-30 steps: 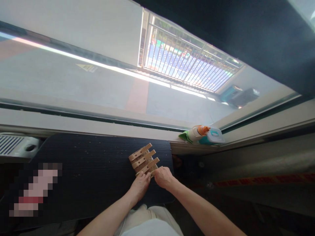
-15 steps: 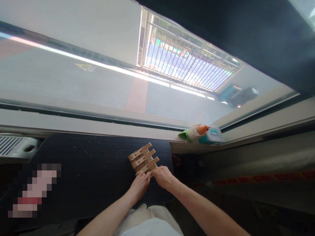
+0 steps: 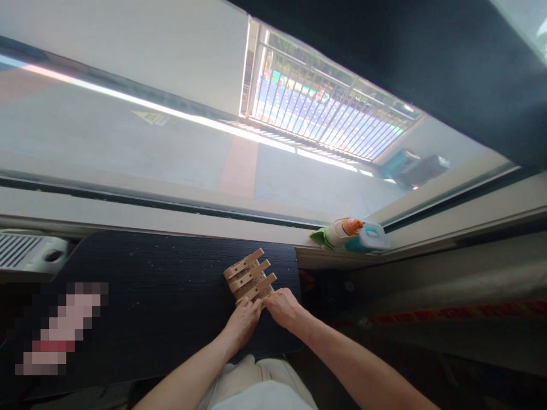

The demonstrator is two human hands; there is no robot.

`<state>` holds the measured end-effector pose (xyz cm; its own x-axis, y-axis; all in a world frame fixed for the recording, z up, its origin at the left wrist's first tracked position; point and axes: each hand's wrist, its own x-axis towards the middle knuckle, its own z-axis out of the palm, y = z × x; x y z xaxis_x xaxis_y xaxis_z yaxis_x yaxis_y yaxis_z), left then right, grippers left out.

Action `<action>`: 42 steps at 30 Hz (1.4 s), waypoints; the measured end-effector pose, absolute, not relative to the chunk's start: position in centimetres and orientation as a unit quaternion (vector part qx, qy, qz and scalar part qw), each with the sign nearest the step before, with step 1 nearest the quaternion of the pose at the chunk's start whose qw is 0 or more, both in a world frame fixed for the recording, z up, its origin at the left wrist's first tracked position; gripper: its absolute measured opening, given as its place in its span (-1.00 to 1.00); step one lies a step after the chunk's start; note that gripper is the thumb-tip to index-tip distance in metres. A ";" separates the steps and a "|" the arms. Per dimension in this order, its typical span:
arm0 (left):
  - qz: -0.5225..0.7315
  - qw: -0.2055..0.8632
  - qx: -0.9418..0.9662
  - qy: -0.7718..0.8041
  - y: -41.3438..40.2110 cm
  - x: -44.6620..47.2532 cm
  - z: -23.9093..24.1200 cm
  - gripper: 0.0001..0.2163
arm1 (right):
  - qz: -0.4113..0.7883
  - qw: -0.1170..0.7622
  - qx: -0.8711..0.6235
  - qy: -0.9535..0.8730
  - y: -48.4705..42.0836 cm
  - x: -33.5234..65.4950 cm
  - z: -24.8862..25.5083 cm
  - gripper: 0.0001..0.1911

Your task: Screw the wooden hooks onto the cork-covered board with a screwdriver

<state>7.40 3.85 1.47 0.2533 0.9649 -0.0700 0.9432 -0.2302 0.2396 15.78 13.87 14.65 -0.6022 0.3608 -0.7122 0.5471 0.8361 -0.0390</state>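
Note:
A small wooden piece (image 3: 249,276) made of three parallel light slats over a base lies near the right end of a black tabletop (image 3: 162,296). My left hand (image 3: 242,323) rests on the table with its fingers curled against the near edge of the wooden piece. My right hand (image 3: 284,307) comes in from the right, fingers pinched at the near right corner of the same piece. Both hands touch the wood; what the fingertips hold there is hidden.
A white glue bottle with an orange cap (image 3: 343,229) and a teal-lidded pack (image 3: 371,236) sit on the window sill (image 3: 171,219) to the right. A white vented appliance (image 3: 29,253) stands at the left. A big window spans the back. The tabletop ends just right of my hands.
My right hand has slid slightly left, closing onto the corner of the wooden piece. The left hand and the piece stay where they were.

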 end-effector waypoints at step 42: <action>0.080 0.136 0.780 0.605 3.8 7.3 1.0 -0.68 | -0.119 0.344 0.291 0.885 13.7 16.1 14.0 -0.78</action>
<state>7.31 3.84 0.97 0.2547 0.9662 -0.0403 0.9228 -0.2304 0.3088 16.07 13.68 13.96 -0.5942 0.4329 -0.6779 0.5966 0.8025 -0.0104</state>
